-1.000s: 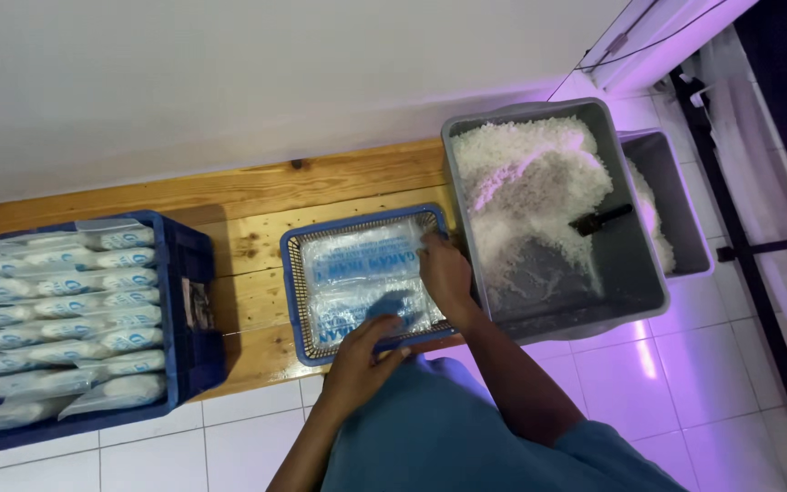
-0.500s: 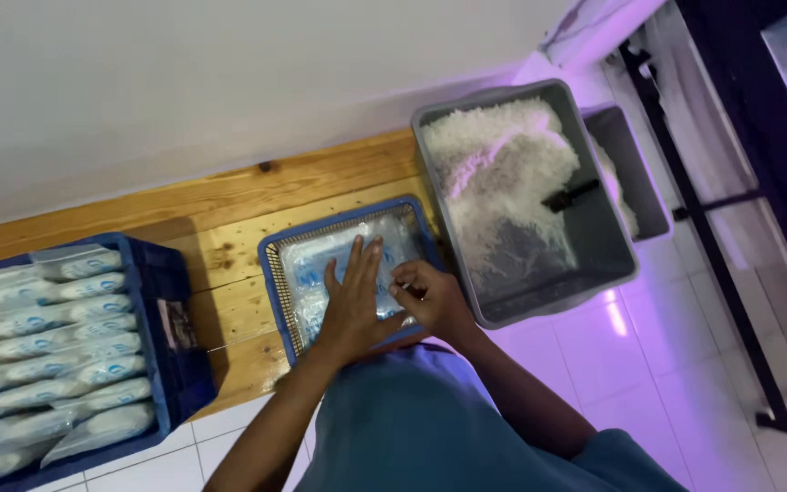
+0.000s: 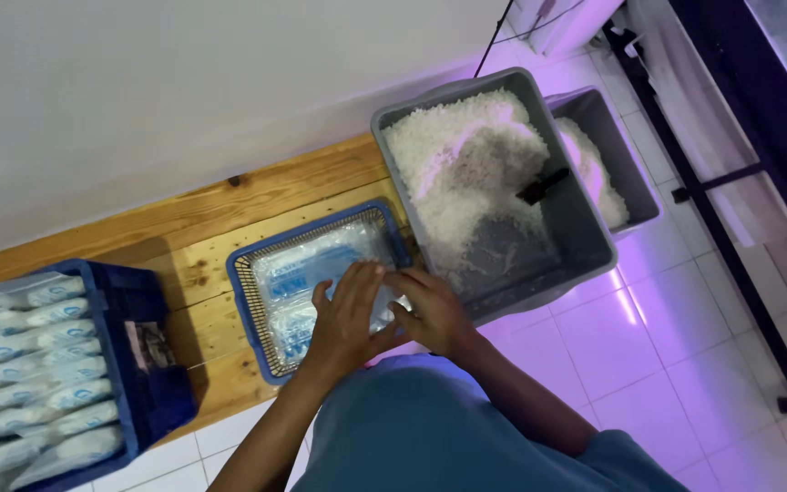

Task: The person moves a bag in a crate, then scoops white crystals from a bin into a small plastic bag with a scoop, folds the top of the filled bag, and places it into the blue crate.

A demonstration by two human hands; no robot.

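Keep your left hand (image 3: pixel 346 314) flat, fingers spread, on the clear bag (image 3: pixel 316 273) in the blue tray (image 3: pixel 252 319) while your right hand (image 3: pixel 428 312), fingers curled, pinches its near edge.

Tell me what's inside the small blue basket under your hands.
The small blue basket holds flat clear plastic bags with blue print. The left hand and right hand cover the near corner, so what lies beneath them is hidden.
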